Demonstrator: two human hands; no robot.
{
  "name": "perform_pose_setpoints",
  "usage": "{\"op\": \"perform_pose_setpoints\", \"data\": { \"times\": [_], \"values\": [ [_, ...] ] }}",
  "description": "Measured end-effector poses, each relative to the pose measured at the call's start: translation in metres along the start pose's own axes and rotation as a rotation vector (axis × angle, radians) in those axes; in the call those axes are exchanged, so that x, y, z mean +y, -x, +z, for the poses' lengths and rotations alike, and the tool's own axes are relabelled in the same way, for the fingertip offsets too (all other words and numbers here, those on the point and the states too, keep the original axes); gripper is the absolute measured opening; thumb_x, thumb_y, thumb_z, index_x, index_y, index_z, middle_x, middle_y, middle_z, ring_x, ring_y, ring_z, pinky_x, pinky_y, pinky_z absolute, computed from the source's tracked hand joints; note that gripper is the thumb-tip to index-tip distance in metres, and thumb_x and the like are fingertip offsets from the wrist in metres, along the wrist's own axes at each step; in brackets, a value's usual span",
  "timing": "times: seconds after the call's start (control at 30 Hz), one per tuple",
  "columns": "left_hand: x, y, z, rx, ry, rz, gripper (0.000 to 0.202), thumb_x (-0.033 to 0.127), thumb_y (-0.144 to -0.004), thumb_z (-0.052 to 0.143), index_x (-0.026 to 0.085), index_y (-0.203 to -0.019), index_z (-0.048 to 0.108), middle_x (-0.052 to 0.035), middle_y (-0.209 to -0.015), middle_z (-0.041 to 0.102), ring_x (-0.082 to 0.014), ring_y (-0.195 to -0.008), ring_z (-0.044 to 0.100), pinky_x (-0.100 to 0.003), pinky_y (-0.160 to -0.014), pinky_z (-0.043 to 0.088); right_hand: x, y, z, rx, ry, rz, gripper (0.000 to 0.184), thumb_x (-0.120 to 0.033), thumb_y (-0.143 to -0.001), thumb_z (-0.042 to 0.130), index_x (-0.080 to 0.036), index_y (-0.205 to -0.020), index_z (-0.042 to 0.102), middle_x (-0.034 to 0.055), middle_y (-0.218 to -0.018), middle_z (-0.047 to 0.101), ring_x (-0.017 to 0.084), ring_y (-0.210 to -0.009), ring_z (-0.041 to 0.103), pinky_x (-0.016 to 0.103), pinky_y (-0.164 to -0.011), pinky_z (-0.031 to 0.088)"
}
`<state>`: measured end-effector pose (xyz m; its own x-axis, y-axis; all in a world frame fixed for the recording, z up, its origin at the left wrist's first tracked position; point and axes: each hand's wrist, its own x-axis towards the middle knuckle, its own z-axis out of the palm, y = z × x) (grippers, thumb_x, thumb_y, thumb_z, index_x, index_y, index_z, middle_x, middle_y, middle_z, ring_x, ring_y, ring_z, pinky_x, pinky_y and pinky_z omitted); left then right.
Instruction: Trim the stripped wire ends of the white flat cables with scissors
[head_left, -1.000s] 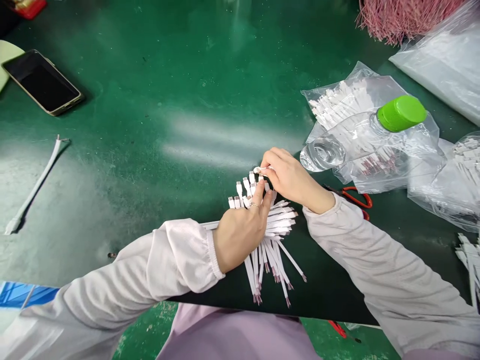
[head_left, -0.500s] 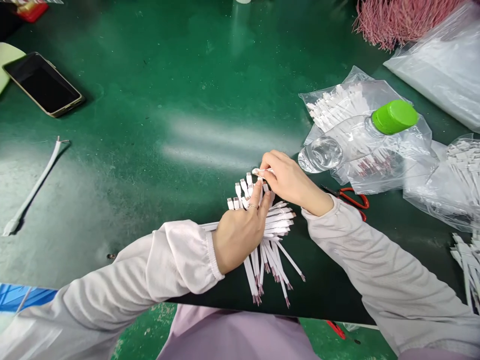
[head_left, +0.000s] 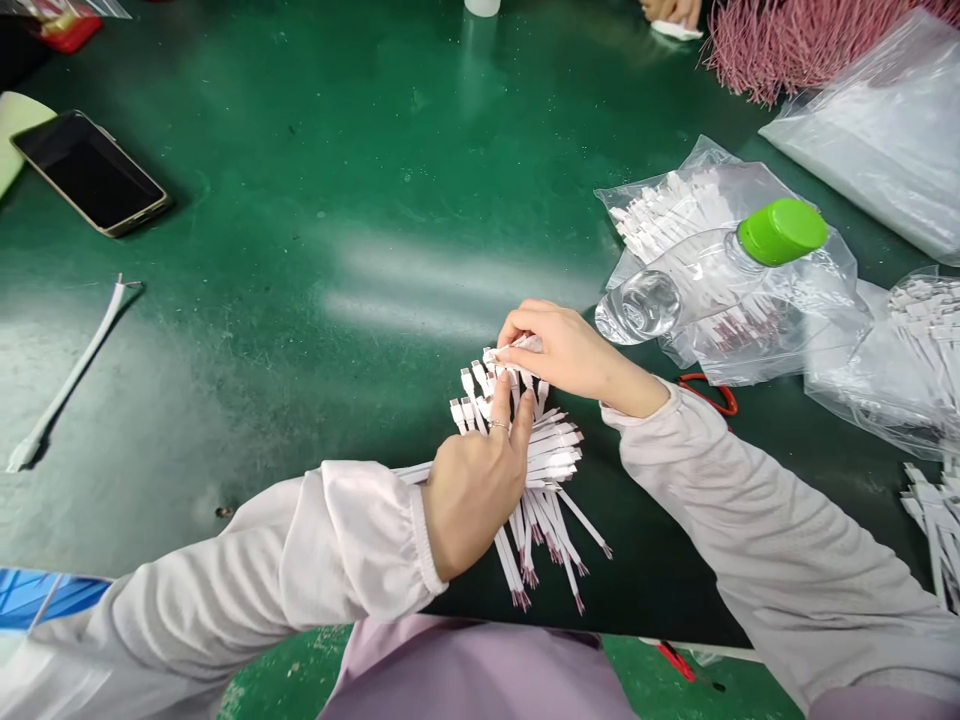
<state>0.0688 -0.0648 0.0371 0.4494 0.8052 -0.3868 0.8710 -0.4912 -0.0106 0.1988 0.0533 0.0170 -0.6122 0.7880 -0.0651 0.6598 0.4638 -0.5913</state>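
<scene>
A fanned bundle of short white USB cables [head_left: 553,447] lies near the table's front edge, metal plugs upward and to the right, stripped wire ends toward me. My left hand [head_left: 480,480] lies over the bundle, index and middle fingers stretched along the plugs. Its other fingers curl under, around the cables; the thumb is hidden. Beyond it, my right hand [head_left: 551,345] pinches a white USB cable at its plug end, just above the left fingertips. More plugs [head_left: 469,382] stand out to the left of the fingers.
A water bottle [head_left: 645,300] with a green cap lies on bagged cables [head_left: 675,212]. Red-handled scissors [head_left: 709,392] sit behind my right forearm. A phone [head_left: 90,172] and a single cable [head_left: 71,385] are at left. Another person's hand [head_left: 675,12] shows at the far edge.
My right hand has moved slightly left with the cable, and my left hand a little toward me. Another person's hand has come into view at the far edge.
</scene>
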Motion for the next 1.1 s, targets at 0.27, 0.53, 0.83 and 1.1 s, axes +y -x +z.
{"op": "perform_pose_setpoints", "data": {
  "times": [0.27, 0.53, 0.83, 1.1],
  "values": [
    [0.001, 0.001, 0.002, 0.034, 0.045, -0.005, 0.062, 0.004, -0.089, 0.027, 0.015, -0.15, 0.02, -0.0263, -0.149, 0.021, -0.0093, -0.046, 0.059, -0.024, -0.038, 0.045, 0.003, 0.004, 0.009, 0.048, 0.085, -0.077, 0.014, -0.016, -0.086, 0.048, -0.02, -0.073, 0.052, 0.0044, -0.082, 0.055, 0.02, -0.081, 0.049, 0.033, -0.075, 0.038],
    [0.001, 0.002, 0.001, 0.029, 0.054, -0.012, 0.06, 0.007, -0.092, 0.028, 0.018, -0.15, 0.02, -0.027, -0.15, 0.02, -0.0077, -0.045, 0.058, -0.023, -0.038, 0.044, 0.004, 0.003, 0.007, 0.023, -0.046, 0.013, 0.009, -0.021, -0.082, 0.057, -0.019, -0.073, 0.06, 0.003, -0.082, 0.058, 0.019, -0.081, 0.053, 0.032, -0.076, 0.038],
    [0.001, -0.001, 0.004, 0.029, 0.018, 0.028, 0.06, 0.007, -0.091, 0.03, 0.014, -0.15, 0.021, -0.024, -0.153, 0.01, -0.0075, -0.048, 0.059, -0.024, -0.038, 0.045, 0.007, 0.003, 0.0, 0.119, -0.113, 0.103, 0.012, -0.029, -0.081, 0.061, -0.018, -0.075, 0.061, 0.0029, -0.084, 0.057, 0.016, -0.075, 0.054, 0.03, -0.071, 0.039],
    [0.002, -0.001, 0.012, 0.074, 0.056, 0.033, 0.06, 0.009, -0.092, 0.03, 0.014, -0.15, 0.02, -0.0284, -0.151, 0.018, -0.0078, -0.046, 0.057, -0.023, -0.037, 0.043, -0.001, 0.009, -0.005, -0.062, 0.164, -0.073, 0.015, -0.015, -0.084, 0.049, -0.019, -0.072, 0.056, 0.0058, -0.084, 0.055, 0.021, -0.083, 0.051, 0.035, -0.076, 0.039]
  ]
}}
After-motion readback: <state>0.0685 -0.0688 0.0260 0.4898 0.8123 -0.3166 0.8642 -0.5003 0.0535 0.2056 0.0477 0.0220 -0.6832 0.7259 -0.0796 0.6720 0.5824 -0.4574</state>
